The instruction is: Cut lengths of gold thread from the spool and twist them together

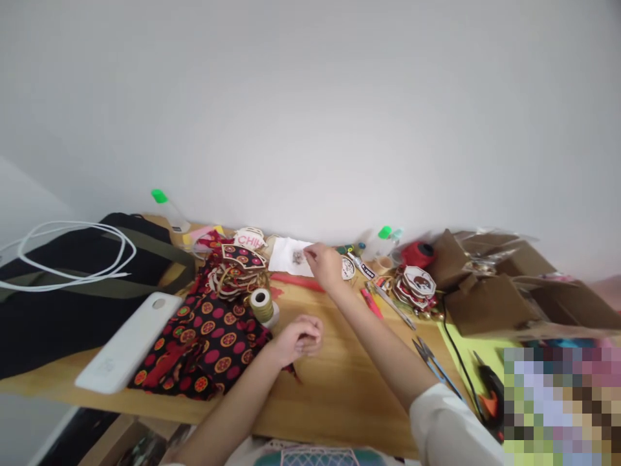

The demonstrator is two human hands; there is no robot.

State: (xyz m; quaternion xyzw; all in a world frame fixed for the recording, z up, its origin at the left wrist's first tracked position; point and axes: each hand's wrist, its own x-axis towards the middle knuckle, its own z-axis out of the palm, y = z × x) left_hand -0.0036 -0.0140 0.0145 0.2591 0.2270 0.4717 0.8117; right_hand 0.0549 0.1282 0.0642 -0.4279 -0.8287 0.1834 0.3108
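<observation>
My right hand (326, 265) reaches to the back of the wooden table (339, 382), its fingers pinched together at a small dark heap on a white paper (290, 257). What the fingers hold is too small to make out. My left hand (298, 340) rests curled on the table near the front, its fingers closed, beside a red and black patterned cloth (204, 336) and a spool of gold thread (262, 305).
A black bag (72, 291) with a white cable and a white power bank (129, 349) lie at the left. Stacks of round patches (417, 285), glue bottles, pens, snips (431, 359) and brown cardboard boxes (485, 291) crowd the back and right.
</observation>
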